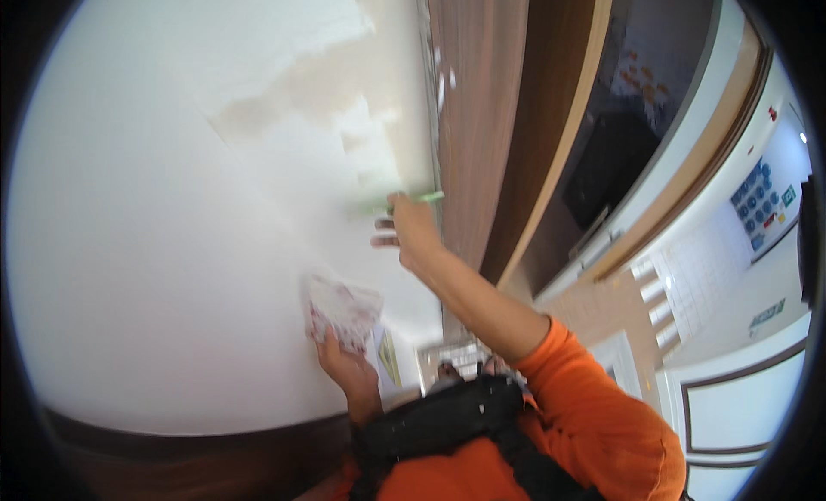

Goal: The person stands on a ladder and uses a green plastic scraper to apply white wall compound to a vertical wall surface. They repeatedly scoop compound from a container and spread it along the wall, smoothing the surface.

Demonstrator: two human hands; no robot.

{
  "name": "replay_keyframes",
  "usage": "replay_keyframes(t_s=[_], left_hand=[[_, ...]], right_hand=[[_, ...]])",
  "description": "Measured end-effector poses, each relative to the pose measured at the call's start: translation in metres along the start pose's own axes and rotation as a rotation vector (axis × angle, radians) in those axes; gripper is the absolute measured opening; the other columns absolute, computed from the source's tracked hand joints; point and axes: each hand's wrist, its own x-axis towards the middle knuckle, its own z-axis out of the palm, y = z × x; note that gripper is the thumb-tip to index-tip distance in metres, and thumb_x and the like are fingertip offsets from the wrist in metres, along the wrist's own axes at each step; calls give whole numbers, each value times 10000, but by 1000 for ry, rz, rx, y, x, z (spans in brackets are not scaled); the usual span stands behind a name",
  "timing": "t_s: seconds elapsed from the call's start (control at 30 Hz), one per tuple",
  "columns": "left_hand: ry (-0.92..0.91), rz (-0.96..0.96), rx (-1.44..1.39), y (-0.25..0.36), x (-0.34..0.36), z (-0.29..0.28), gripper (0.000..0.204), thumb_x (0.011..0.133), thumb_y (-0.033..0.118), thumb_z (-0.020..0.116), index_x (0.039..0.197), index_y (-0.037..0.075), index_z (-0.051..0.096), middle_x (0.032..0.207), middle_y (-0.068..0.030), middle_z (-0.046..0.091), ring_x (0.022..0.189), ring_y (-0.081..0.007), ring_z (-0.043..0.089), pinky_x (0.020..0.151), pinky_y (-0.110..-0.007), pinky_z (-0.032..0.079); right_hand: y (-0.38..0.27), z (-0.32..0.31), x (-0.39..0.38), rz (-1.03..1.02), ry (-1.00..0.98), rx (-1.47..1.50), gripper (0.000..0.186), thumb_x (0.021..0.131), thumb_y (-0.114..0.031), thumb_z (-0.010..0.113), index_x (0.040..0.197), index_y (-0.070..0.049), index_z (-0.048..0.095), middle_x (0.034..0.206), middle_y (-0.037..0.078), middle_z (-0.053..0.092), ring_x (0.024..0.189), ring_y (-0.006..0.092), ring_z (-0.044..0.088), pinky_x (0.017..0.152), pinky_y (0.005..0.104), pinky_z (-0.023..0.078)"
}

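My right hand (411, 228) is raised at the white wall, close to the wooden door frame. It grips a slim green tool (428, 197), whose far end is smeared by motion, so I cannot tell its exact kind. Two of my fingers stick out below the tool. Lower down, my left hand (347, 369) holds a soft, crumpled white packet (344, 313) with reddish marks in front of the wall. What is in the packet does not show. On the white wall (172, 243), an uneven beige patch (301, 92) runs along the upper part beside the frame.
A brown wooden frame (477, 96) edges the wall on the right. Beyond it lie a dark doorway (615, 157) and a tiled floor (602, 303). A white sheet with a yellow-green shape (389, 359) is next to my left hand. White panelled doors (740, 398) stand at the lower right.
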Motion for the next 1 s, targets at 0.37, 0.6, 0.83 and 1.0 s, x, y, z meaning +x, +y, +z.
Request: replay_keyframes(t_s=[0.37,0.6,0.83,1.0], left_hand=[[-120,-54,-138,-17,14,25,448,945,80,466,1367,-72,454,1286,-193,582,1157,-313,612,955,-431,526],[-179,-41,-131,5,-5,28,409,956,80,500,1340,-60,486,1243,-168,614,1086,-280,651,892,-400,557],[-293,-18,-139,12,-12,39,332,948,66,537,1264,-37,551,1151,-125,660,996,-232,672,835,-356,558],[-281,67,-40,45,-40,42,290,936,73,561,1208,-27,584,1094,-89,670,955,-189,657,823,-318,538]], right_hand=[[-111,57,-137,-500,-514,43,275,961,-143,553,1186,14,537,1079,133,631,902,224,653,598,370,559],[-82,11,-146,-682,-273,281,314,919,-42,652,1210,22,556,1110,102,652,979,196,660,883,337,540],[-139,17,-182,-1086,-350,-478,269,923,-34,629,1186,17,637,1162,123,668,1082,248,642,958,376,487],[-290,82,-232,-2211,-145,-1217,493,786,36,618,1266,-76,629,1189,197,644,1203,380,551,997,475,490]])
